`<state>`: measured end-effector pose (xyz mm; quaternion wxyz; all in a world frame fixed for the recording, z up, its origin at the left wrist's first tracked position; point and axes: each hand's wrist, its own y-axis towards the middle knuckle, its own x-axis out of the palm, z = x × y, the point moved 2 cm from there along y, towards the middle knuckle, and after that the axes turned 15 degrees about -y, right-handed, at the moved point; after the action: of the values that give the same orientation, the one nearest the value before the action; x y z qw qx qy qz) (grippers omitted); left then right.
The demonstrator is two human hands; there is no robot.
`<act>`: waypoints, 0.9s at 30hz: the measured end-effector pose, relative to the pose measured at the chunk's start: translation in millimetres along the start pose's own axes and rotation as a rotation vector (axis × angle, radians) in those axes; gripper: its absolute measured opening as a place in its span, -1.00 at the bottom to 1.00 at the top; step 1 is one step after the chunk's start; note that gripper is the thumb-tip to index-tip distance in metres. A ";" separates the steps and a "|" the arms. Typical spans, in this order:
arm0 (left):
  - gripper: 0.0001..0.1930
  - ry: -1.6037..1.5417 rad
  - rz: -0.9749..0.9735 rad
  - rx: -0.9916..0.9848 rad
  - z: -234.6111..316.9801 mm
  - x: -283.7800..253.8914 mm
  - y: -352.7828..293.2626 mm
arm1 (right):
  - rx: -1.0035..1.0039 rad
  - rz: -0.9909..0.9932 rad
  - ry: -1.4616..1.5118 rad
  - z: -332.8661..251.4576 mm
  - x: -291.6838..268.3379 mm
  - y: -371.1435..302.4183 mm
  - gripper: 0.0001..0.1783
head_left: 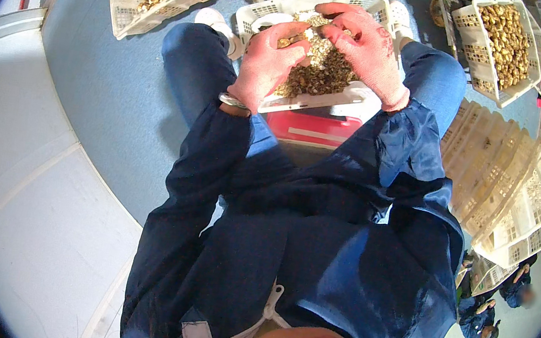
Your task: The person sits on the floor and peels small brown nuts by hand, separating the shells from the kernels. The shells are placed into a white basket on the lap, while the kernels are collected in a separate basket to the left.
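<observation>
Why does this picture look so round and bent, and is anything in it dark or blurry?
Head view: the fisheye lens bows the left border of the blue floor, with black corners; head view: uneven light, the jacket mostly dark with brighter blue patches; head view: left hand and right hand fairly clear, distant people at lower right small and soft.

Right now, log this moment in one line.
white basket: small brown pieces inside | left hand: pink-gloved, over basket | right hand: pink-gloved, over basket
</observation>
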<state>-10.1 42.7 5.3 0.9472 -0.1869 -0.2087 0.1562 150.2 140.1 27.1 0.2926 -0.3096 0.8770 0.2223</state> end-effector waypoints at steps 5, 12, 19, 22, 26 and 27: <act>-0.61 0.225 0.039 0.039 -2.7 -1.8 1.4 | 0.037 0.039 -0.061 10.2 6.7 -3.0 -0.80; -0.64 0.162 0.017 0.088 -5.7 -1.3 2.7 | 0.161 0.048 0.046 7.3 9.3 -3.4 -0.79; -0.70 0.066 0.018 0.103 1.3 -3.5 0.8 | 0.137 -0.022 0.192 -2.3 1.9 -4.9 -0.76; -0.72 0.166 0.032 0.230 -1.7 -5.4 2.5 | 0.195 -0.024 0.167 -4.9 2.7 -5.3 -0.76; -0.69 0.349 0.011 0.636 -7.4 -6.9 6.7 | 0.233 0.010 0.242 5.4 0.4 -3.6 -0.76; -0.69 0.355 0.026 0.633 -6.3 -5.0 5.9 | 0.218 -0.006 0.255 0.8 -0.8 -3.9 -0.77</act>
<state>-12.9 44.2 -4.2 0.9775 0.0889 0.0199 0.1904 153.6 138.1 26.3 0.2113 -0.3042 0.9251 0.0839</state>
